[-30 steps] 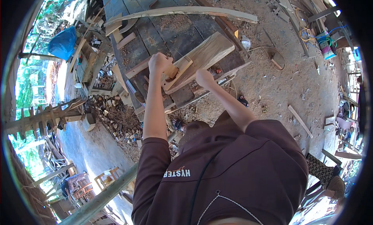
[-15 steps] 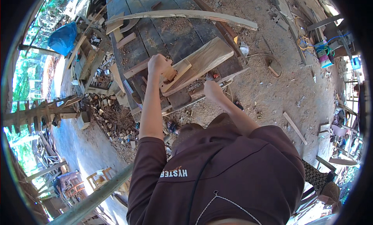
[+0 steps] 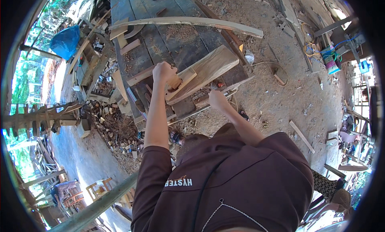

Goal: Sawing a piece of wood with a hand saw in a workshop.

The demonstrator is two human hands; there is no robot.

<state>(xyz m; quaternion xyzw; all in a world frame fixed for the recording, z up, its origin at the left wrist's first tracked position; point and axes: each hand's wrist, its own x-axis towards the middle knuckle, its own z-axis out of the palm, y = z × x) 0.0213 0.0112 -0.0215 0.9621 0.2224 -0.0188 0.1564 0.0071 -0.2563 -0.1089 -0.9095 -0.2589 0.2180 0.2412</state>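
Note:
My left hand [image 3: 163, 73] is closed around the upper end of a short wooden block [image 3: 175, 82], over the near part of the workbench [image 3: 134, 57]. Right beside the block lies a small pale wood piece [image 3: 186, 80], which rests against a thick, wide plank [image 3: 214, 68] set at a slant. At the bench's near right edge is my right hand [image 3: 217, 99], its fingers curled in. What it grips, if anything, is hidden; a narrow strip of wood [image 3: 237, 86] runs along the edge close by. A small red thing [image 3: 220, 85] sits just beyond that hand.
A long curved board [image 3: 192, 21] lies across the bench, with wood shavings [image 3: 180, 31] near it. Offcuts [image 3: 116, 127] are heaped on the ground at left. A blue plastic bag [image 3: 65, 41] hangs farther left. A loose stick [image 3: 301, 136] lies on the dirt floor at right.
The whole scene sits slightly lower in the picture, as the view has tipped a little. Both hands keep about the same places on the bench.

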